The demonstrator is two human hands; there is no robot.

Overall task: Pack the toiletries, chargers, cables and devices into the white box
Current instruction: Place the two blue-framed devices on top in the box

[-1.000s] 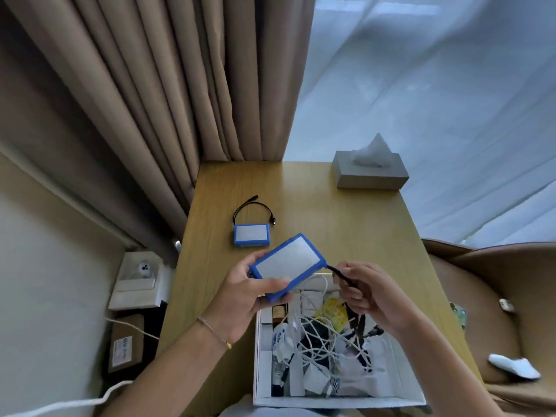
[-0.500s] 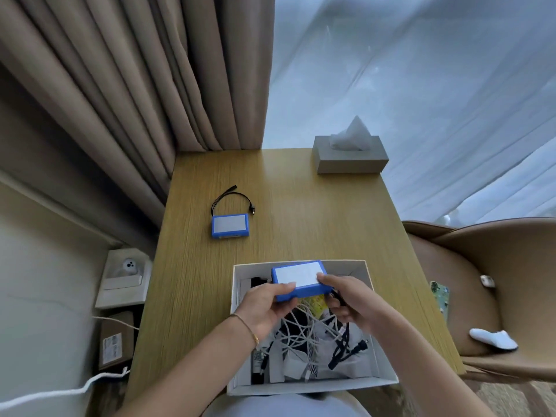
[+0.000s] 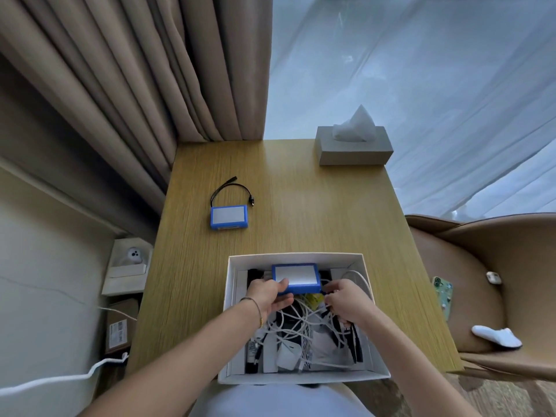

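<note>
The white box [image 3: 233,299] sits at the table's near edge, filled with tangled white cables [image 3: 296,323], a white charger [image 3: 288,355] and dark items. A blue-edged device [image 3: 296,276] lies flat inside the box's far end. My left hand [image 3: 267,294] grips its near left corner. My right hand [image 3: 346,299] holds the device's short black cable at its right end, fingers closed among the cables. A second blue-edged device [image 3: 228,216] with a looped black cable [image 3: 230,191] rests on the table farther left.
A grey tissue box [image 3: 353,149] stands at the table's far right corner. Curtains hang behind the wooden table [image 3: 316,212]. A tan armchair [image 3: 496,266] on the right holds a phone [image 3: 442,293] and earbuds case [image 3: 493,277].
Both hands have lowered the blue-edged device from above the table into the far end of the white box. The view has tilted down toward the box.
</note>
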